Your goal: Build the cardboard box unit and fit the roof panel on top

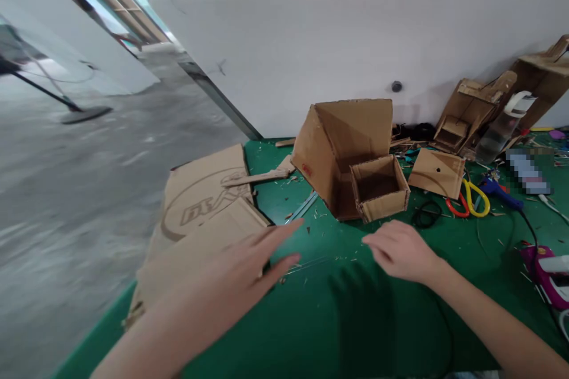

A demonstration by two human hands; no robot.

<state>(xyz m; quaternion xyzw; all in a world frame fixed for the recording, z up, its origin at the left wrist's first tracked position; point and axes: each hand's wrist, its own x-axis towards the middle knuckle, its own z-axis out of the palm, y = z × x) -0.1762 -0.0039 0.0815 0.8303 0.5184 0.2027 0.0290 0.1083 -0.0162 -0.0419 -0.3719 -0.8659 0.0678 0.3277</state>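
My left hand (267,254) is held above the green table, fingers stretched forward and apart from the thumb, with nothing visible in it. Flat cardboard sheets (204,207) lie just beyond and beside it. Clear thin sticks (311,263) rest on the table close to its thumb. My right hand (402,251) hovers with its fingers curled together, and no object shows in them. In front of that hand stands an open cardboard structure (355,130) with a back and a side panel. A small open cardboard box (382,189) sits against it.
To the right lie a cardboard piece with a hole (438,172), scissors with red and yellow handles (475,198), a blue glue gun (502,189), a phone (528,172) and a clear bottle (502,130). A white partition (284,59) borders the table (288,337) behind.
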